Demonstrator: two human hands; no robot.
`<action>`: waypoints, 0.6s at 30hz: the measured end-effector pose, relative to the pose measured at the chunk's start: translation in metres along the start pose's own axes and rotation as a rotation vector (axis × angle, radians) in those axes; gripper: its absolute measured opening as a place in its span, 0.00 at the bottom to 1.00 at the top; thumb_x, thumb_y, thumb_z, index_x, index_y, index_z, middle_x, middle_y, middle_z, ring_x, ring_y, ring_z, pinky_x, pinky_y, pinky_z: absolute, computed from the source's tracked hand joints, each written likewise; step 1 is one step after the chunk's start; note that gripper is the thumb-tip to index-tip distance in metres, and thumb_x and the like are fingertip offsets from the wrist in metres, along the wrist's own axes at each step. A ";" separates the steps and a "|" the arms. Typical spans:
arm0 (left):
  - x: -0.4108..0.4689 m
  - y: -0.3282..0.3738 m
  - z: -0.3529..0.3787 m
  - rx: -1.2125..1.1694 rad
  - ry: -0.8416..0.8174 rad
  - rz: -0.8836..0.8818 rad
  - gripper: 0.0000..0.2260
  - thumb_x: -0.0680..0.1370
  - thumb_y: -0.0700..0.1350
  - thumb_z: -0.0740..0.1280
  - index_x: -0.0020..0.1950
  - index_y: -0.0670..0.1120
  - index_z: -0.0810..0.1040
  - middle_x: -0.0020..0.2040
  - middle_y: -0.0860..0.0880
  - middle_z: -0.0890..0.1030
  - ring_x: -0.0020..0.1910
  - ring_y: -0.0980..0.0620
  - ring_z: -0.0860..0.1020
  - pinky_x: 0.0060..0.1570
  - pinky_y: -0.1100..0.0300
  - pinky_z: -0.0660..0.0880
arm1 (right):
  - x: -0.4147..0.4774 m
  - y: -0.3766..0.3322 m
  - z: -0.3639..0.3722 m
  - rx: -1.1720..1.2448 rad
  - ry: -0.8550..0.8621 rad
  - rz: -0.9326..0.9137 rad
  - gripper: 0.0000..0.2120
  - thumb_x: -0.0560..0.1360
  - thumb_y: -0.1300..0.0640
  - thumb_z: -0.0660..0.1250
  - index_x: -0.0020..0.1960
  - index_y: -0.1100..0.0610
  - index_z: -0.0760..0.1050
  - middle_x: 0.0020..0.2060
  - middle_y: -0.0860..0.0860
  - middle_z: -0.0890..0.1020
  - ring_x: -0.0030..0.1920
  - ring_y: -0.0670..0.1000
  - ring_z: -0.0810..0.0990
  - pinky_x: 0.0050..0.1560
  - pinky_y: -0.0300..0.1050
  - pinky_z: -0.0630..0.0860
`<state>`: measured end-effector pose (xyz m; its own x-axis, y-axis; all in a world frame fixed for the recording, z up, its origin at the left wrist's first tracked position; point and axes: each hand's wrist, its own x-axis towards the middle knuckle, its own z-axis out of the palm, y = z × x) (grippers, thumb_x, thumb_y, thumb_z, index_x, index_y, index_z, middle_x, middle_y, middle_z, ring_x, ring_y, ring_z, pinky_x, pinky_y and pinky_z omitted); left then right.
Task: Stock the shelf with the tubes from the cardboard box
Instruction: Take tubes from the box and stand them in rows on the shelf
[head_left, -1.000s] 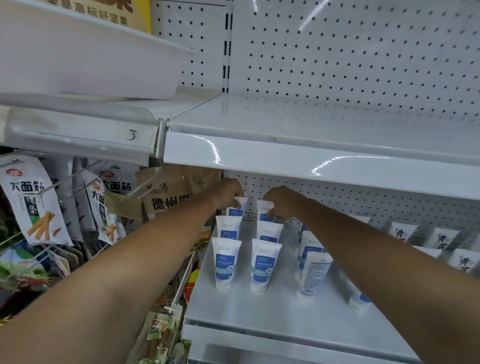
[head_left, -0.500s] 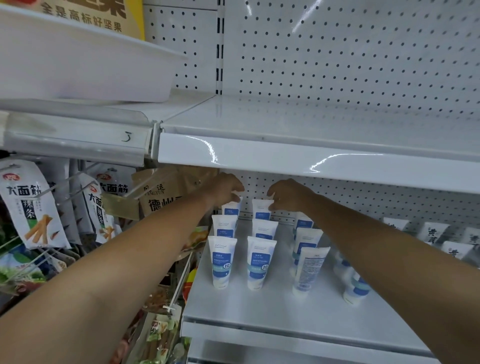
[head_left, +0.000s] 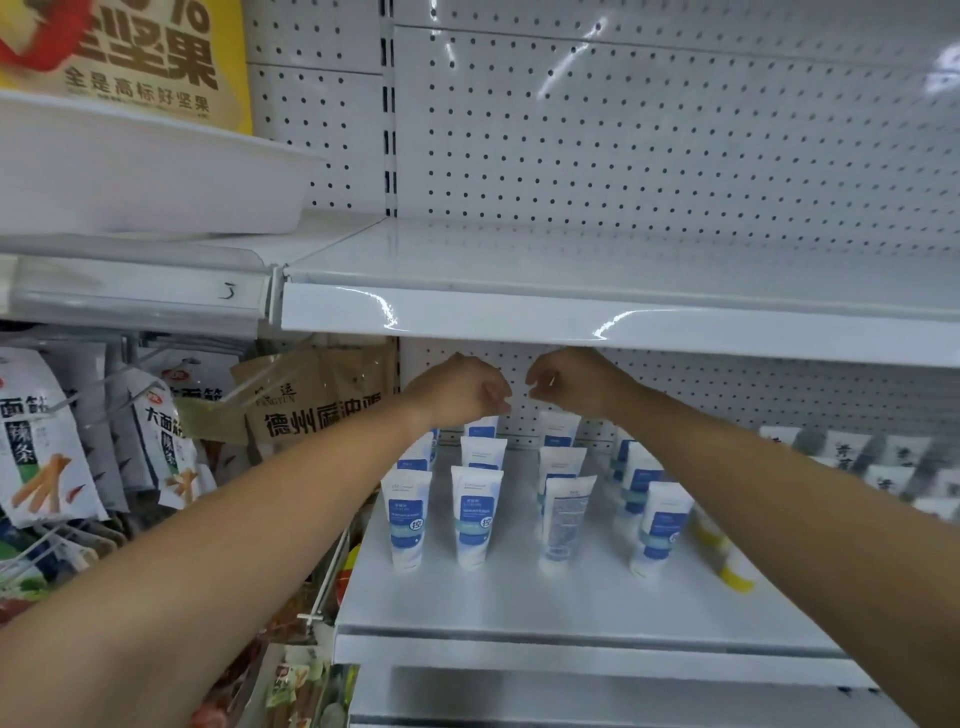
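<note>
Tubes (head_left: 477, 514) stand upright on the shelf (head_left: 519, 603) just beneath the left hand (head_left: 457, 389) and right hand (head_left: 576, 382), both curled, apparently empty, equally near.

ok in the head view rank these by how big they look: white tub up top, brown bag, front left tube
1. white tub, though nearness to the camera may inflate it
2. brown bag
3. front left tube

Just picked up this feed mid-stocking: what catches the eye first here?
The left hand and right hand nearly meet, both curled, at the back of the lower shelf, just under the edge of the upper shelf; whether they grip anything is unclear. In front of them blue-and-white tubes stand cap-down in rows, one front tube turned back-side out.
</note>
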<state>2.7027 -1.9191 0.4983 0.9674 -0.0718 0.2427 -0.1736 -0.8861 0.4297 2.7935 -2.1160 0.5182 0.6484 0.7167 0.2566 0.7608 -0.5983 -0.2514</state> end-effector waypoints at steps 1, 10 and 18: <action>-0.001 0.002 0.003 -0.003 -0.013 0.002 0.14 0.75 0.53 0.73 0.58 0.51 0.84 0.56 0.54 0.83 0.53 0.56 0.79 0.60 0.59 0.75 | -0.006 0.000 -0.001 0.006 0.008 0.002 0.08 0.74 0.53 0.73 0.52 0.51 0.83 0.48 0.47 0.84 0.48 0.46 0.81 0.58 0.44 0.77; -0.020 0.015 0.015 -0.060 -0.016 0.047 0.08 0.77 0.50 0.71 0.54 0.52 0.85 0.51 0.57 0.84 0.50 0.59 0.80 0.57 0.59 0.77 | -0.058 0.009 -0.012 0.002 -0.047 0.068 0.08 0.75 0.53 0.70 0.53 0.51 0.83 0.51 0.46 0.84 0.51 0.45 0.80 0.59 0.41 0.75; -0.051 0.035 0.016 0.035 -0.053 -0.021 0.08 0.77 0.52 0.71 0.49 0.50 0.86 0.47 0.55 0.85 0.47 0.57 0.81 0.54 0.55 0.78 | -0.092 -0.004 -0.013 0.049 -0.073 0.021 0.07 0.76 0.54 0.70 0.52 0.52 0.83 0.48 0.45 0.84 0.47 0.42 0.80 0.56 0.37 0.76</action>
<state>2.6505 -1.9542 0.4868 0.9792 -0.0766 0.1876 -0.1479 -0.9030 0.4033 2.7313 -2.1839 0.5082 0.6594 0.7294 0.1823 0.7435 -0.5967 -0.3020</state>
